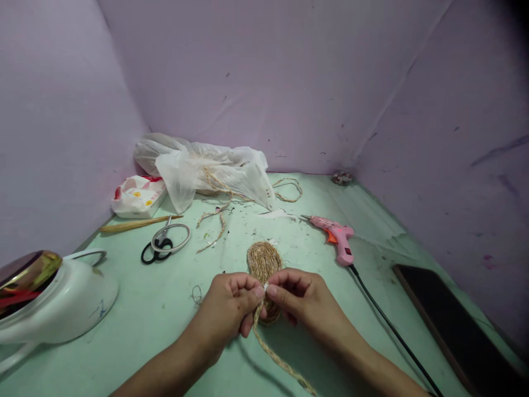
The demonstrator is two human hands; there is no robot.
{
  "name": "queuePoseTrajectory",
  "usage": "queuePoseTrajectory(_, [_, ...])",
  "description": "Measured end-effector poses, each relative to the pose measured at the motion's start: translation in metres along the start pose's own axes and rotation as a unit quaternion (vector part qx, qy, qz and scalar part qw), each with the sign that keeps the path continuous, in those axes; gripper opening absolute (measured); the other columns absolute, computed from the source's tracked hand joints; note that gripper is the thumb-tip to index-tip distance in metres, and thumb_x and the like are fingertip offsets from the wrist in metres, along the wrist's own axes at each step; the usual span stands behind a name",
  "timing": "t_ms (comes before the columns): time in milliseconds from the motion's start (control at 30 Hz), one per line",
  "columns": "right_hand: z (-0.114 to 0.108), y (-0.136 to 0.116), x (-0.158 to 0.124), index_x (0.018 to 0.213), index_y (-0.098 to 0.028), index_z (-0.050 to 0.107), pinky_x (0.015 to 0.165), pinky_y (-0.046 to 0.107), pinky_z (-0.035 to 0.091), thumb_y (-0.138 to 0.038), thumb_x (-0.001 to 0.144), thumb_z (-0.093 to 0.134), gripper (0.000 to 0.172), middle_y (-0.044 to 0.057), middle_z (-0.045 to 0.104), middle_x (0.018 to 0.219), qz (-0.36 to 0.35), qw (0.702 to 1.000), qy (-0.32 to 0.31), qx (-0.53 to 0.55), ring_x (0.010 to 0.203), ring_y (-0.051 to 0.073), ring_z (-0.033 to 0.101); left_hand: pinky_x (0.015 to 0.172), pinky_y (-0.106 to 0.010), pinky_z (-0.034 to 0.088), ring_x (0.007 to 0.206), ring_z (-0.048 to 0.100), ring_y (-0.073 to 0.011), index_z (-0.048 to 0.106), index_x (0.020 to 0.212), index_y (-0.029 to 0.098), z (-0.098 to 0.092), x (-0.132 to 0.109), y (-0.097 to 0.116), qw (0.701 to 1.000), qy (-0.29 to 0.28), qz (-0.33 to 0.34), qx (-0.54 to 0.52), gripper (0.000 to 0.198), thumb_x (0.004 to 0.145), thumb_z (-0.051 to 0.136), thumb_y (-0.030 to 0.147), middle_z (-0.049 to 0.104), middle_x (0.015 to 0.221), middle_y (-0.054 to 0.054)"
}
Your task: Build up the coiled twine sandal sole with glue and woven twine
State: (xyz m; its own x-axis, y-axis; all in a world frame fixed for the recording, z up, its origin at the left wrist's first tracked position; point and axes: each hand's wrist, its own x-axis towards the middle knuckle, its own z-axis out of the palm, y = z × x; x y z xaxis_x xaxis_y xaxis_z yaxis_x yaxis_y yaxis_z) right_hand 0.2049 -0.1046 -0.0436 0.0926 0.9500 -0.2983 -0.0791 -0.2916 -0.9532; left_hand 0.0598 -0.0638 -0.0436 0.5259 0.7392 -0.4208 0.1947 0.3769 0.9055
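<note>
An oval coil of braided straw cord lies on the table in front of me, its lower part between my hands. From its left edge a loose braided cord runs down towards the bottom of the view. My left hand is closed, thumb and fingers pinching at the cord on the coil's left side. Close against it, my right hand is pinched over the coil. A tiny white piece shows between the two sets of fingertips; what it is cannot be made out.
A pink glue gun with a black cable lies to the right, near a dark phone-like slab. Black-handled scissors and a pale ring are left. Behind are a plastic bag and packet; a white pot stands left.
</note>
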Motion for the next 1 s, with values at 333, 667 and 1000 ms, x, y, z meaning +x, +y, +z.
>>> queuePoseTrajectory(333, [0.009, 0.017, -0.006, 0.068, -0.018, 0.048, 0.051, 0.021, 0.036, -0.029, 0.08, 0.049, 0.017, -0.003, 0.048, 0.058, -0.117, 0.983, 0.004, -0.142, 0.055, 0.01, 0.043, 0.035, -0.017, 0.024, 0.03, 0.032, -0.0043, 0.058, 0.053, 0.013, 0.009, -0.007, 0.003, 0.994, 0.065, 0.021, 0.082, 0.017, 0.064, 0.055, 0.025, 0.04, 0.03, 0.007])
queuePoseTrajectory(667, [0.005, 0.015, -0.002, 0.071, -0.015, 0.068, 0.054, 0.024, 0.041, -0.03, 0.073, 0.057, 0.019, 0.003, 0.064, 0.063, -0.087, 0.982, 0.081, -0.145, 0.057, 0.014, 0.053, 0.028, -0.016, 0.024, 0.024, 0.033, -0.0043, 0.056, 0.059, 0.014, 0.002, 0.006, 0.004, 0.993, 0.112, -0.023, 0.037, 0.01, 0.067, 0.056, 0.021, 0.047, 0.029, 0.006])
queuePoseTrajectory(1000, [0.008, 0.017, -0.001, 0.065, -0.014, 0.068, 0.05, 0.022, 0.039, -0.026, 0.072, 0.055, 0.019, 0.001, 0.06, 0.055, -0.058, 0.99, 0.043, -0.12, 0.052, 0.011, 0.05, 0.03, -0.015, 0.027, 0.026, 0.036, -0.0043, 0.053, 0.057, 0.015, 0.006, 0.002, 0.003, 0.993, 0.103, -0.028, 0.049, 0.01, 0.064, 0.059, 0.018, 0.049, 0.031, 0.006])
